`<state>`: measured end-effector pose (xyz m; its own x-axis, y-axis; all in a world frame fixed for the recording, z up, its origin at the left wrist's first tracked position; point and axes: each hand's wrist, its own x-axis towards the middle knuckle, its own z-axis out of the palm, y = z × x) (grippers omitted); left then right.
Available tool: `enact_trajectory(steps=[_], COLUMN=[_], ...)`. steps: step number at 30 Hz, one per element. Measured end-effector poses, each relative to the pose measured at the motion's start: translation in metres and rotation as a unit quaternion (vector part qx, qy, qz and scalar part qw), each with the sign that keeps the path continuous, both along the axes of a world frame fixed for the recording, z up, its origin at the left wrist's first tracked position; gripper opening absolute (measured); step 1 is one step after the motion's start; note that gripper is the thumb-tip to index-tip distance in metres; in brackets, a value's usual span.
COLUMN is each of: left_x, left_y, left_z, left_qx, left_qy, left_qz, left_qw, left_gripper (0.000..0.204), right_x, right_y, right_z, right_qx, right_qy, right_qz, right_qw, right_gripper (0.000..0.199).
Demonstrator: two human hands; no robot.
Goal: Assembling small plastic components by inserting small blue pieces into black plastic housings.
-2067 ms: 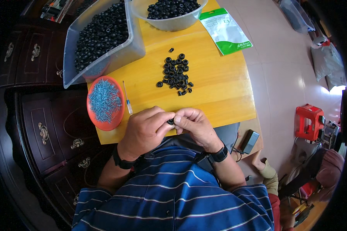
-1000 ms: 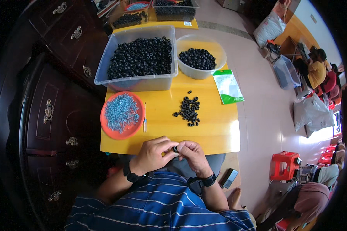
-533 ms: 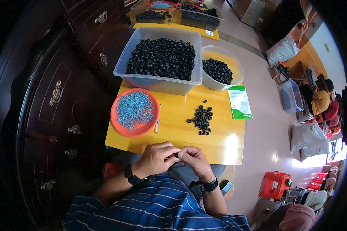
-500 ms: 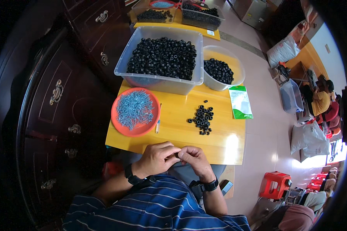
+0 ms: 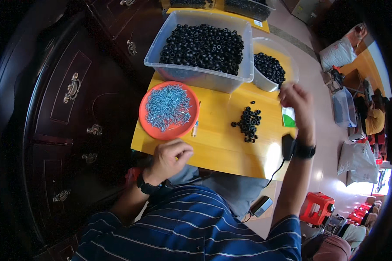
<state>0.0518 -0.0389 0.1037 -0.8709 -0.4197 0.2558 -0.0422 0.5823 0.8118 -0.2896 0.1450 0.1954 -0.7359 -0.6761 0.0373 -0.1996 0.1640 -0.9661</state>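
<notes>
My left hand [image 5: 170,158] hovers at the near edge of the yellow table, its fingers curled in; whatever they hold, if anything, is hidden. My right hand [image 5: 297,102] is raised beside the round clear tub [image 5: 270,85], its fingers smeared by motion. Small black ring-shaped parts [image 5: 272,67] lie inside that tub. A loose pile of black parts [image 5: 249,122] sits on the table between my hands. Left of it, an orange plate [image 5: 150,128] bears many small silvery-blue screw-like pieces [image 5: 167,106].
A large clear bin [image 5: 204,80] full of black parts stands at the back of the table. A slim pen-like tool [image 5: 195,128] lies beside the plate. My right arm partly covers a green-and-white packet [image 5: 288,117]. Dark drawers [image 5: 61,95] line the left; a red stool [image 5: 316,209] stands right.
My hands were together at the table's near edge. Now the right has swung up and right to the round tub, while the left stays near the edge. The view has shifted.
</notes>
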Motion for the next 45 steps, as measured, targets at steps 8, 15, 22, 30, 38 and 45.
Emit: enact_trajectory(steps=[8, 15, 22, 30, 38, 45], left_x=[-0.010, -0.026, -0.034, -0.040, -0.051, -0.050], left_y=[-0.055, -0.064, -0.067, -0.067, -0.071, -0.077], left_z=[-0.007, -0.013, -0.012, -0.013, -0.013, -0.003], left_qx=[-0.141, -0.192, -0.192, -0.227, -0.300, -0.300], left_qy=[-0.044, -0.103, -0.123, -0.144, -0.148, -0.150], left_qz=[0.043, 0.021, 0.001, 0.003, -0.036, -0.077], left_qw=[0.988, 0.976, 0.974, 0.963, 0.942, 0.939], left_gripper=[0.009, 0.012, 0.009, 0.005, 0.003, 0.008], right_x=[-0.041, 0.048, 0.120, 0.147, 0.152, 0.159], right_y=[-0.006, 0.047, 0.087, 0.090, 0.087, 0.082], right_z=[-0.030, -0.086, -0.123, -0.124, -0.131, -0.136], right_qx=[0.036, -0.011, 0.026, 0.021, -0.010, -0.017], right_qy=[0.102, -0.018, -0.073, -0.100, -0.104, -0.061], right_qz=[-0.105, -0.104, -0.170, -0.171, -0.149, -0.119], right_qw=[0.989, 0.994, 0.982, 0.980, 0.983, 0.991], right_gripper=[0.038, 0.020, 0.016, 0.015, 0.015, 0.016])
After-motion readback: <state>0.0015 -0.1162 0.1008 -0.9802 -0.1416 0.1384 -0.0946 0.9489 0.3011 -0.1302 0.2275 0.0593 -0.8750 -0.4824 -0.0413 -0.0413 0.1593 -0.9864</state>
